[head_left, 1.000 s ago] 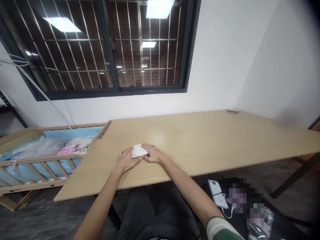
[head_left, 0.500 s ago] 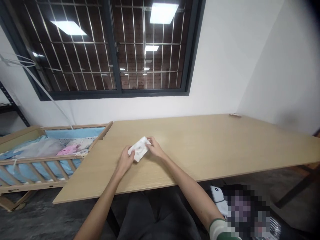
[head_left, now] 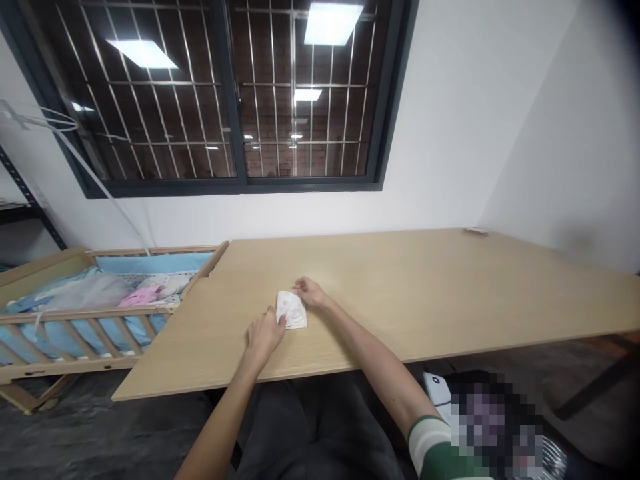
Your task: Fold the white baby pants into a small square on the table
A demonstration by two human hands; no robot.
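A small white packet [head_left: 291, 311] with creased sides and a faint print is tilted just above or against the table in the head view. My left hand [head_left: 265, 333] grips its lower left edge, thumb on the near face and the other fingers partly hidden. At the packet's upper right corner is my right hand [head_left: 311, 293], its fingers curled and drawn together. Whether those fingertips pinch the packet's edge or something small is too fine to make out.
The wide wooden table [head_left: 400, 287] reaches to the wall. On its left stands a wooden crib [head_left: 90, 319] with blue lining and cloths. A flat small object [head_left: 476, 231] lies at the far right edge. Below the front edge is a white device [head_left: 437, 388] beside dark items.
The packet has turned and moved slightly right and down. My left hand has followed it, while my right hand has slipped from its broad grip to the packet's corner.
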